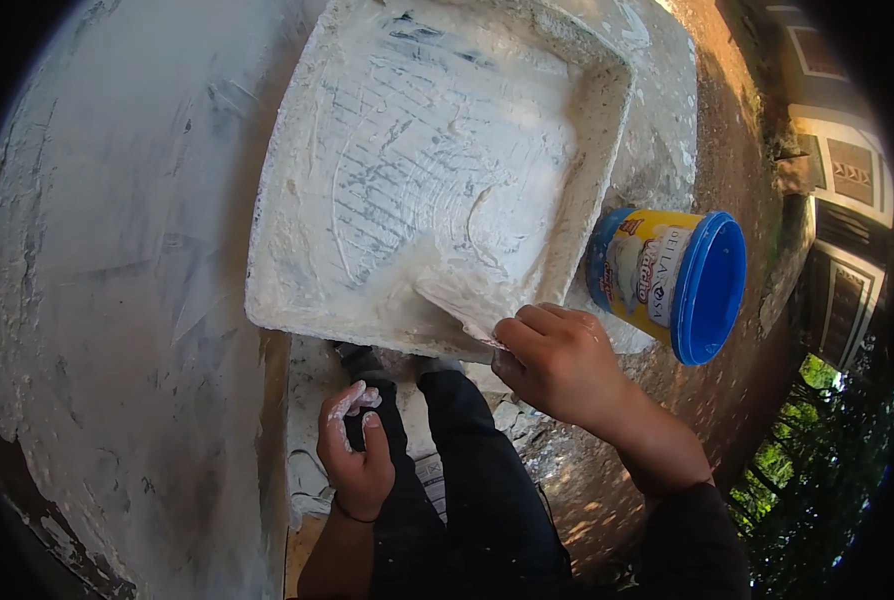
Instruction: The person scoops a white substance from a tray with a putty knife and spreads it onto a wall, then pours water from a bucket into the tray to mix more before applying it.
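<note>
A wide shallow tray (267, 265), crusted with white plaster, fills the upper middle of the view. Wet white plaster (437, 150) covers its floor in streaks and ridges. My right hand (562, 360) is closed around a plaster-coated scraper (457, 305) at the tray's near edge, and the flat end dips into the plaster. Its handle is hidden in my fist. My left hand (355, 445) hangs below the tray in front of my legs, with curled fingers and the thumb apart. White plaster smears its fingertips, and nothing shows in it.
Right of the tray is a blue and yellow plastic bucket (657, 270), its mouth facing right. A large plastered surface (137, 300) takes up the left side. Below the tray are my dark-trousered legs (477, 460). Brown ground (737, 180) and a building (847, 170) lie at right.
</note>
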`<state>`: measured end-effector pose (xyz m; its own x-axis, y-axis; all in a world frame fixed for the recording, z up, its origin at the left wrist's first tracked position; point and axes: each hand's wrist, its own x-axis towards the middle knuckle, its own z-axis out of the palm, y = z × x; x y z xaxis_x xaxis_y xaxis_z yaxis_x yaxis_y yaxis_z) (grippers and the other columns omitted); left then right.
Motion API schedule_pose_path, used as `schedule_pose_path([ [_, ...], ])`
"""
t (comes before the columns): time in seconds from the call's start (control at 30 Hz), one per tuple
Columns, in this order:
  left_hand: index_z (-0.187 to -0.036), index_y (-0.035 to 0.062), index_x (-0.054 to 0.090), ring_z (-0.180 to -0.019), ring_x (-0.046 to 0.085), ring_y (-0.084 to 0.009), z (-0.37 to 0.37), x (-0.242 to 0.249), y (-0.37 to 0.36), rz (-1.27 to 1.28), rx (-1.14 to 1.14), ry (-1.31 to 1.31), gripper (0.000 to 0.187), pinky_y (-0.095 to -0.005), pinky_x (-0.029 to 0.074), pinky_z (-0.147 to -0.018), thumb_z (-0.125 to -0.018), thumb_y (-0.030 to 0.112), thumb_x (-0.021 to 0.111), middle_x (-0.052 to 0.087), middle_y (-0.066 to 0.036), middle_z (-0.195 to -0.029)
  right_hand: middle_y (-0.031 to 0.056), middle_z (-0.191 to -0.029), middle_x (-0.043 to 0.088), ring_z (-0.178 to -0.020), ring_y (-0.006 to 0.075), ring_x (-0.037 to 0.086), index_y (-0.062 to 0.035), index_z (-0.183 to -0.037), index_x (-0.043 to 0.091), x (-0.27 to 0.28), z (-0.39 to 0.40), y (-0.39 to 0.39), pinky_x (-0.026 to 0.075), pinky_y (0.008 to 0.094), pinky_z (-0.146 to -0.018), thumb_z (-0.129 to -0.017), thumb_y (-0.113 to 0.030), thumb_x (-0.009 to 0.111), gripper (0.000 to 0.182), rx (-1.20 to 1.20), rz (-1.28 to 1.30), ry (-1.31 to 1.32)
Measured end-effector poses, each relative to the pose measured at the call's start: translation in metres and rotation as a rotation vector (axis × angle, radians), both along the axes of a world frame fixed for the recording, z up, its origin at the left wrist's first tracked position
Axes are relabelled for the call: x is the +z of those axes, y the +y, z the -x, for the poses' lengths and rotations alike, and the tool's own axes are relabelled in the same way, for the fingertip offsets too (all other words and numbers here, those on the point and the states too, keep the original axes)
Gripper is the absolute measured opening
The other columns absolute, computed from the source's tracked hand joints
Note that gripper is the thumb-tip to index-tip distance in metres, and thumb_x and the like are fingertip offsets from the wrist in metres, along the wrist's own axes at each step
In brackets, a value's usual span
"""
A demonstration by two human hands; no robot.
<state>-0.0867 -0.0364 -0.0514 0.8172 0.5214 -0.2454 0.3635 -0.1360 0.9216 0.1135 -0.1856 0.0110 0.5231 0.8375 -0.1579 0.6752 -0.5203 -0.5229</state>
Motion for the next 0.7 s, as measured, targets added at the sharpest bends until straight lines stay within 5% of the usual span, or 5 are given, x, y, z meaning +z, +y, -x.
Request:
schedule_pose_path([
  [0.43,-0.116,-0.0067,0.048,-0.095,0.056,-0.0216,-0.025,0.002,-0.001,0.008,-0.055,-0.115,0.029,-0.0341,0.045,-0.085,-0.087,0.001,0.046,0.056,-0.017,-0.106,0.0059,-0.069,0.05,-0.064,0.023,0.058,-0.0067,-0.076,0.052,0.012,0.003,-0.003,0.048,0.0348,-0.056,-0.069,-0.013,0.066,0.017,0.05,0.02,-0.016],
  [0.7,-0.107,-0.0049,0.052,-0.088,0.058,-0.0305,-0.043,0.0,0.009,-0.017,-0.2,-0.189,0.03,-0.0374,0.046,-0.08,-0.079,0.003,0.054,0.059,-0.019,-0.1,0.003,-0.069,0.049,-0.063,0.0169,0.056,-0.0069,-0.077,0.055,0.014,0.009,0.002,0.044,0.0284,-0.053,-0.073,-0.019,0.06,0.013,0.117,0.008,-0.104],
])
